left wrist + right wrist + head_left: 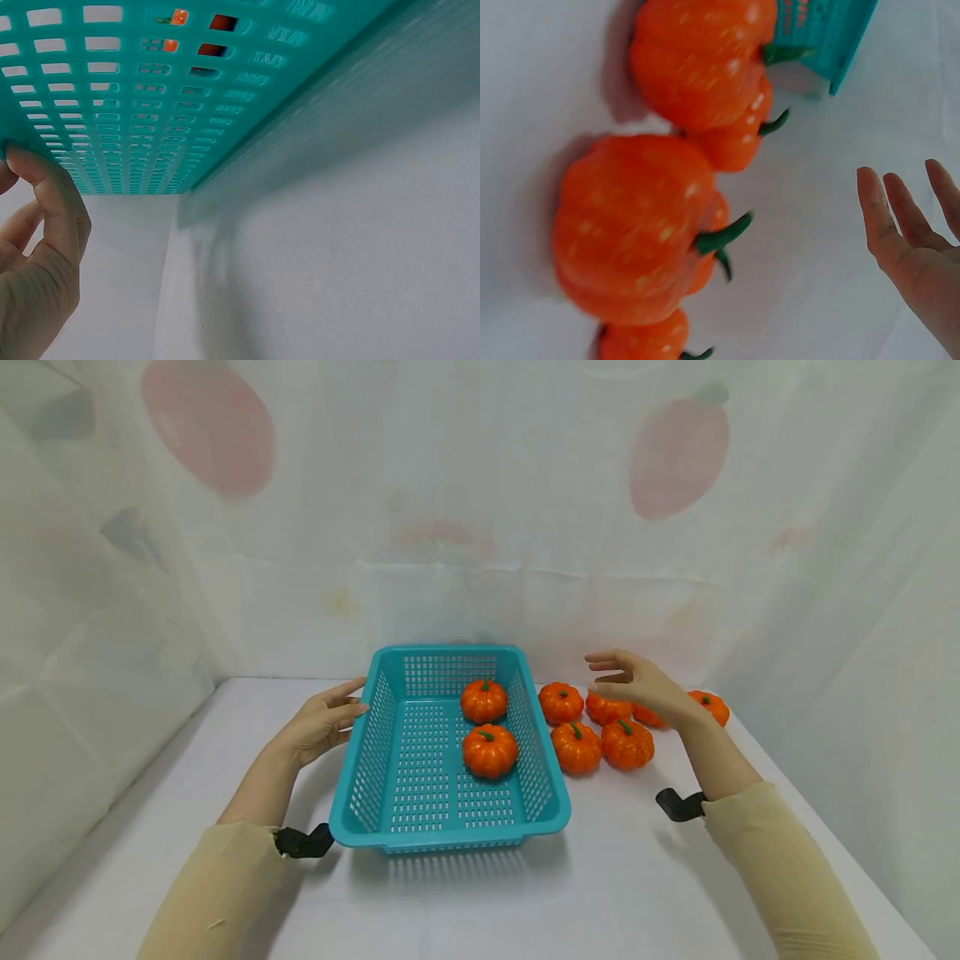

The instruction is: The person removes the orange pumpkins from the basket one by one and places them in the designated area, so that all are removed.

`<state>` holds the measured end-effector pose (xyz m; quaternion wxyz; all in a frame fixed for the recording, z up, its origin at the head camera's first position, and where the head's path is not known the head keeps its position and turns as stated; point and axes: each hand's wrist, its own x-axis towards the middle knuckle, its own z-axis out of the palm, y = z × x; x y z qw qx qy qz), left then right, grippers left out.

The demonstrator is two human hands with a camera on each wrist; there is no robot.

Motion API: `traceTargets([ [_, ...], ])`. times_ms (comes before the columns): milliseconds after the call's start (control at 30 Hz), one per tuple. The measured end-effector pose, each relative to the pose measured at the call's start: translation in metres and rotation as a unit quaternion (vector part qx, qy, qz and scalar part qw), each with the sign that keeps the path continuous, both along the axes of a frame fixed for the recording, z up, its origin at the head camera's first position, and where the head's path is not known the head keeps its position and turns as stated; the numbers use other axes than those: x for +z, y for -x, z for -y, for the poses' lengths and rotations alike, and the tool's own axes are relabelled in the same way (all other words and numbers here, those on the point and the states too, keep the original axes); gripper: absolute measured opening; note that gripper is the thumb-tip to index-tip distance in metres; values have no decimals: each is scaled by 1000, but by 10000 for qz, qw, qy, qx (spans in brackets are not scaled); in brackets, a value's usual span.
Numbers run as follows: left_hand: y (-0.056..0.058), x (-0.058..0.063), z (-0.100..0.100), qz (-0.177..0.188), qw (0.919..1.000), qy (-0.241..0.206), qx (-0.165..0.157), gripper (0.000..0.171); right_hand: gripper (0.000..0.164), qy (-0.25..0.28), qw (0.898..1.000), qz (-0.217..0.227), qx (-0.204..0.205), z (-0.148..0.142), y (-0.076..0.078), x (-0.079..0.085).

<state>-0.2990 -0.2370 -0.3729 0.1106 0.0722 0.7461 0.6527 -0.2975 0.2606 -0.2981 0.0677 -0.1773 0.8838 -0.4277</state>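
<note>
A turquoise plastic basket (420, 839) with slotted walls stands on the table, holding two small orange pumpkins, a rear one (483, 702) and a front one (491, 752). At its left rim, my left hand (318, 724) pinches the edge with bent fingers; the left wrist view shows this hand (45, 247) beside the slotted wall. My right hand (637, 683) hovers over more pumpkins right of the basket, holding nothing. In the right wrist view, the right hand's fingers (881, 214) are spread apart from the large near pumpkin (630, 225).
Right of the basket, several pumpkins sit close together, including one near its wall (576, 748), one beside that (627, 744) and one at far right (710, 706). A white curtain (480, 602) hangs behind the white table (600, 877).
</note>
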Motion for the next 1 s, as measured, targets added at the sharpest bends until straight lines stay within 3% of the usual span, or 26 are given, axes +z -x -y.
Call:
traceTargets([
  [267, 1, 0, -1, 22, 10000, -58, -21, 76, 60, 89, 9985, 61, 538, 40, -5, 9],
  [600, 1, 0, -1, 99, 9998, -156, -68, 77, 64, 126, 9939, 150, 1082, 82, -8, 4],
  [1000, -1, 1, 0, 91, 9998, -153, -39, 77, 62, -435, 9867, 285, 1540, 125, 9, -7],
])
